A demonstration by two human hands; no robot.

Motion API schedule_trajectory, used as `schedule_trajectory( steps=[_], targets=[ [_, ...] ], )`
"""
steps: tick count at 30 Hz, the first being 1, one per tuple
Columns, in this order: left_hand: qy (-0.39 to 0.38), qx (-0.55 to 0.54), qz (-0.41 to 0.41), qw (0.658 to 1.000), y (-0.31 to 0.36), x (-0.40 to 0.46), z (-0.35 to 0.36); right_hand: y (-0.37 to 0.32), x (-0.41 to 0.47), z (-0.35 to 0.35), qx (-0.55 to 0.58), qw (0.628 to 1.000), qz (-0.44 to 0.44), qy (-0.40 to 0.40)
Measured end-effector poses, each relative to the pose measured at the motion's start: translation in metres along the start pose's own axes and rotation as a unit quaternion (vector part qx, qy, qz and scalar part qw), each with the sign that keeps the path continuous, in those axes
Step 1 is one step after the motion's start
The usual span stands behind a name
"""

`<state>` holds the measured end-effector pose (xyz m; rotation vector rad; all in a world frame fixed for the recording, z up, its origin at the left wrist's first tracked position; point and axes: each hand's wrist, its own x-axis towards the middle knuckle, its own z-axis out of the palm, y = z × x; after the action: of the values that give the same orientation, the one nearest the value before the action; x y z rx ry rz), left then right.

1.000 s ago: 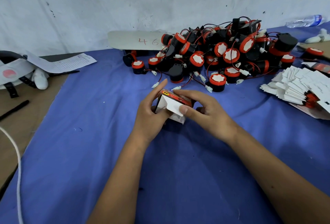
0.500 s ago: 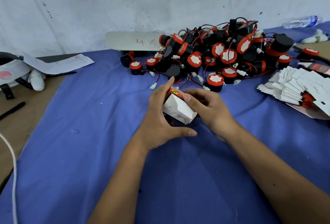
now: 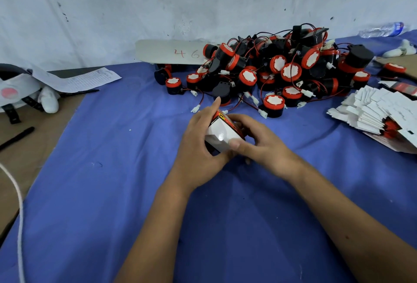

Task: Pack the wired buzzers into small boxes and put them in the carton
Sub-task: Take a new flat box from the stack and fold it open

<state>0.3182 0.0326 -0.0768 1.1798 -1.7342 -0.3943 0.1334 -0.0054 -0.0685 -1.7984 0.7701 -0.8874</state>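
Both hands hold a small white and red box (image 3: 222,135) just above the blue cloth (image 3: 117,192). My left hand (image 3: 198,145) grips its left side, fingers along the far edge. My right hand (image 3: 259,142) holds the right side, thumb pressing on the white end face. Behind them lies a heap of black and red wired buzzers (image 3: 275,72) with white connectors. A fanned stack of flat white box blanks (image 3: 374,111) lies at the right. No carton shows.
A board marked "46" (image 3: 171,52) leans on the wall behind the heap. At the left are papers (image 3: 83,79), a white headset-like device (image 3: 20,93), a black pen (image 3: 15,137) and a white cord (image 3: 18,203). A plastic bottle (image 3: 383,29) lies at the far right.
The box has been turned in my hands, and its open white flap is now folded flat. My right thumb has moved onto the white end face. My left thumb has slipped under the box.
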Motion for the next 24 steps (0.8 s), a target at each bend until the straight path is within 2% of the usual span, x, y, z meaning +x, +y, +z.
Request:
schedule_trajectory(
  steps=[4,7,10,16,20,24],
  targets=[
    [-0.001,0.017,-0.013,1.0,-0.0012,0.0001,-0.0005,-0.0004,0.0001,0.0026,-0.027,1.0,-0.01,-0.009],
    [0.043,0.013,-0.006,0.999,0.0,0.0006,0.0008,-0.0019,-0.0019,0.0037,0.017,1.0,0.005,0.007],
    [0.087,0.063,0.015,0.994,0.001,0.0027,0.0025,-0.0042,-0.0043,0.0056,0.043,0.999,0.006,0.0],
    [0.091,0.094,0.05,0.99,0.0012,0.0006,0.0041,-0.0074,-0.0019,0.0064,0.126,0.991,0.015,-0.046],
    [0.119,0.09,0.066,0.987,0.0056,0.001,0.005,-0.0056,0.0003,0.0053,0.17,0.985,0.026,-0.009],
    [0.099,0.099,0.076,0.987,0.0088,0.0028,0.005,-0.0038,0.0012,0.0055,0.173,0.984,0.032,0.016]
  ],
)
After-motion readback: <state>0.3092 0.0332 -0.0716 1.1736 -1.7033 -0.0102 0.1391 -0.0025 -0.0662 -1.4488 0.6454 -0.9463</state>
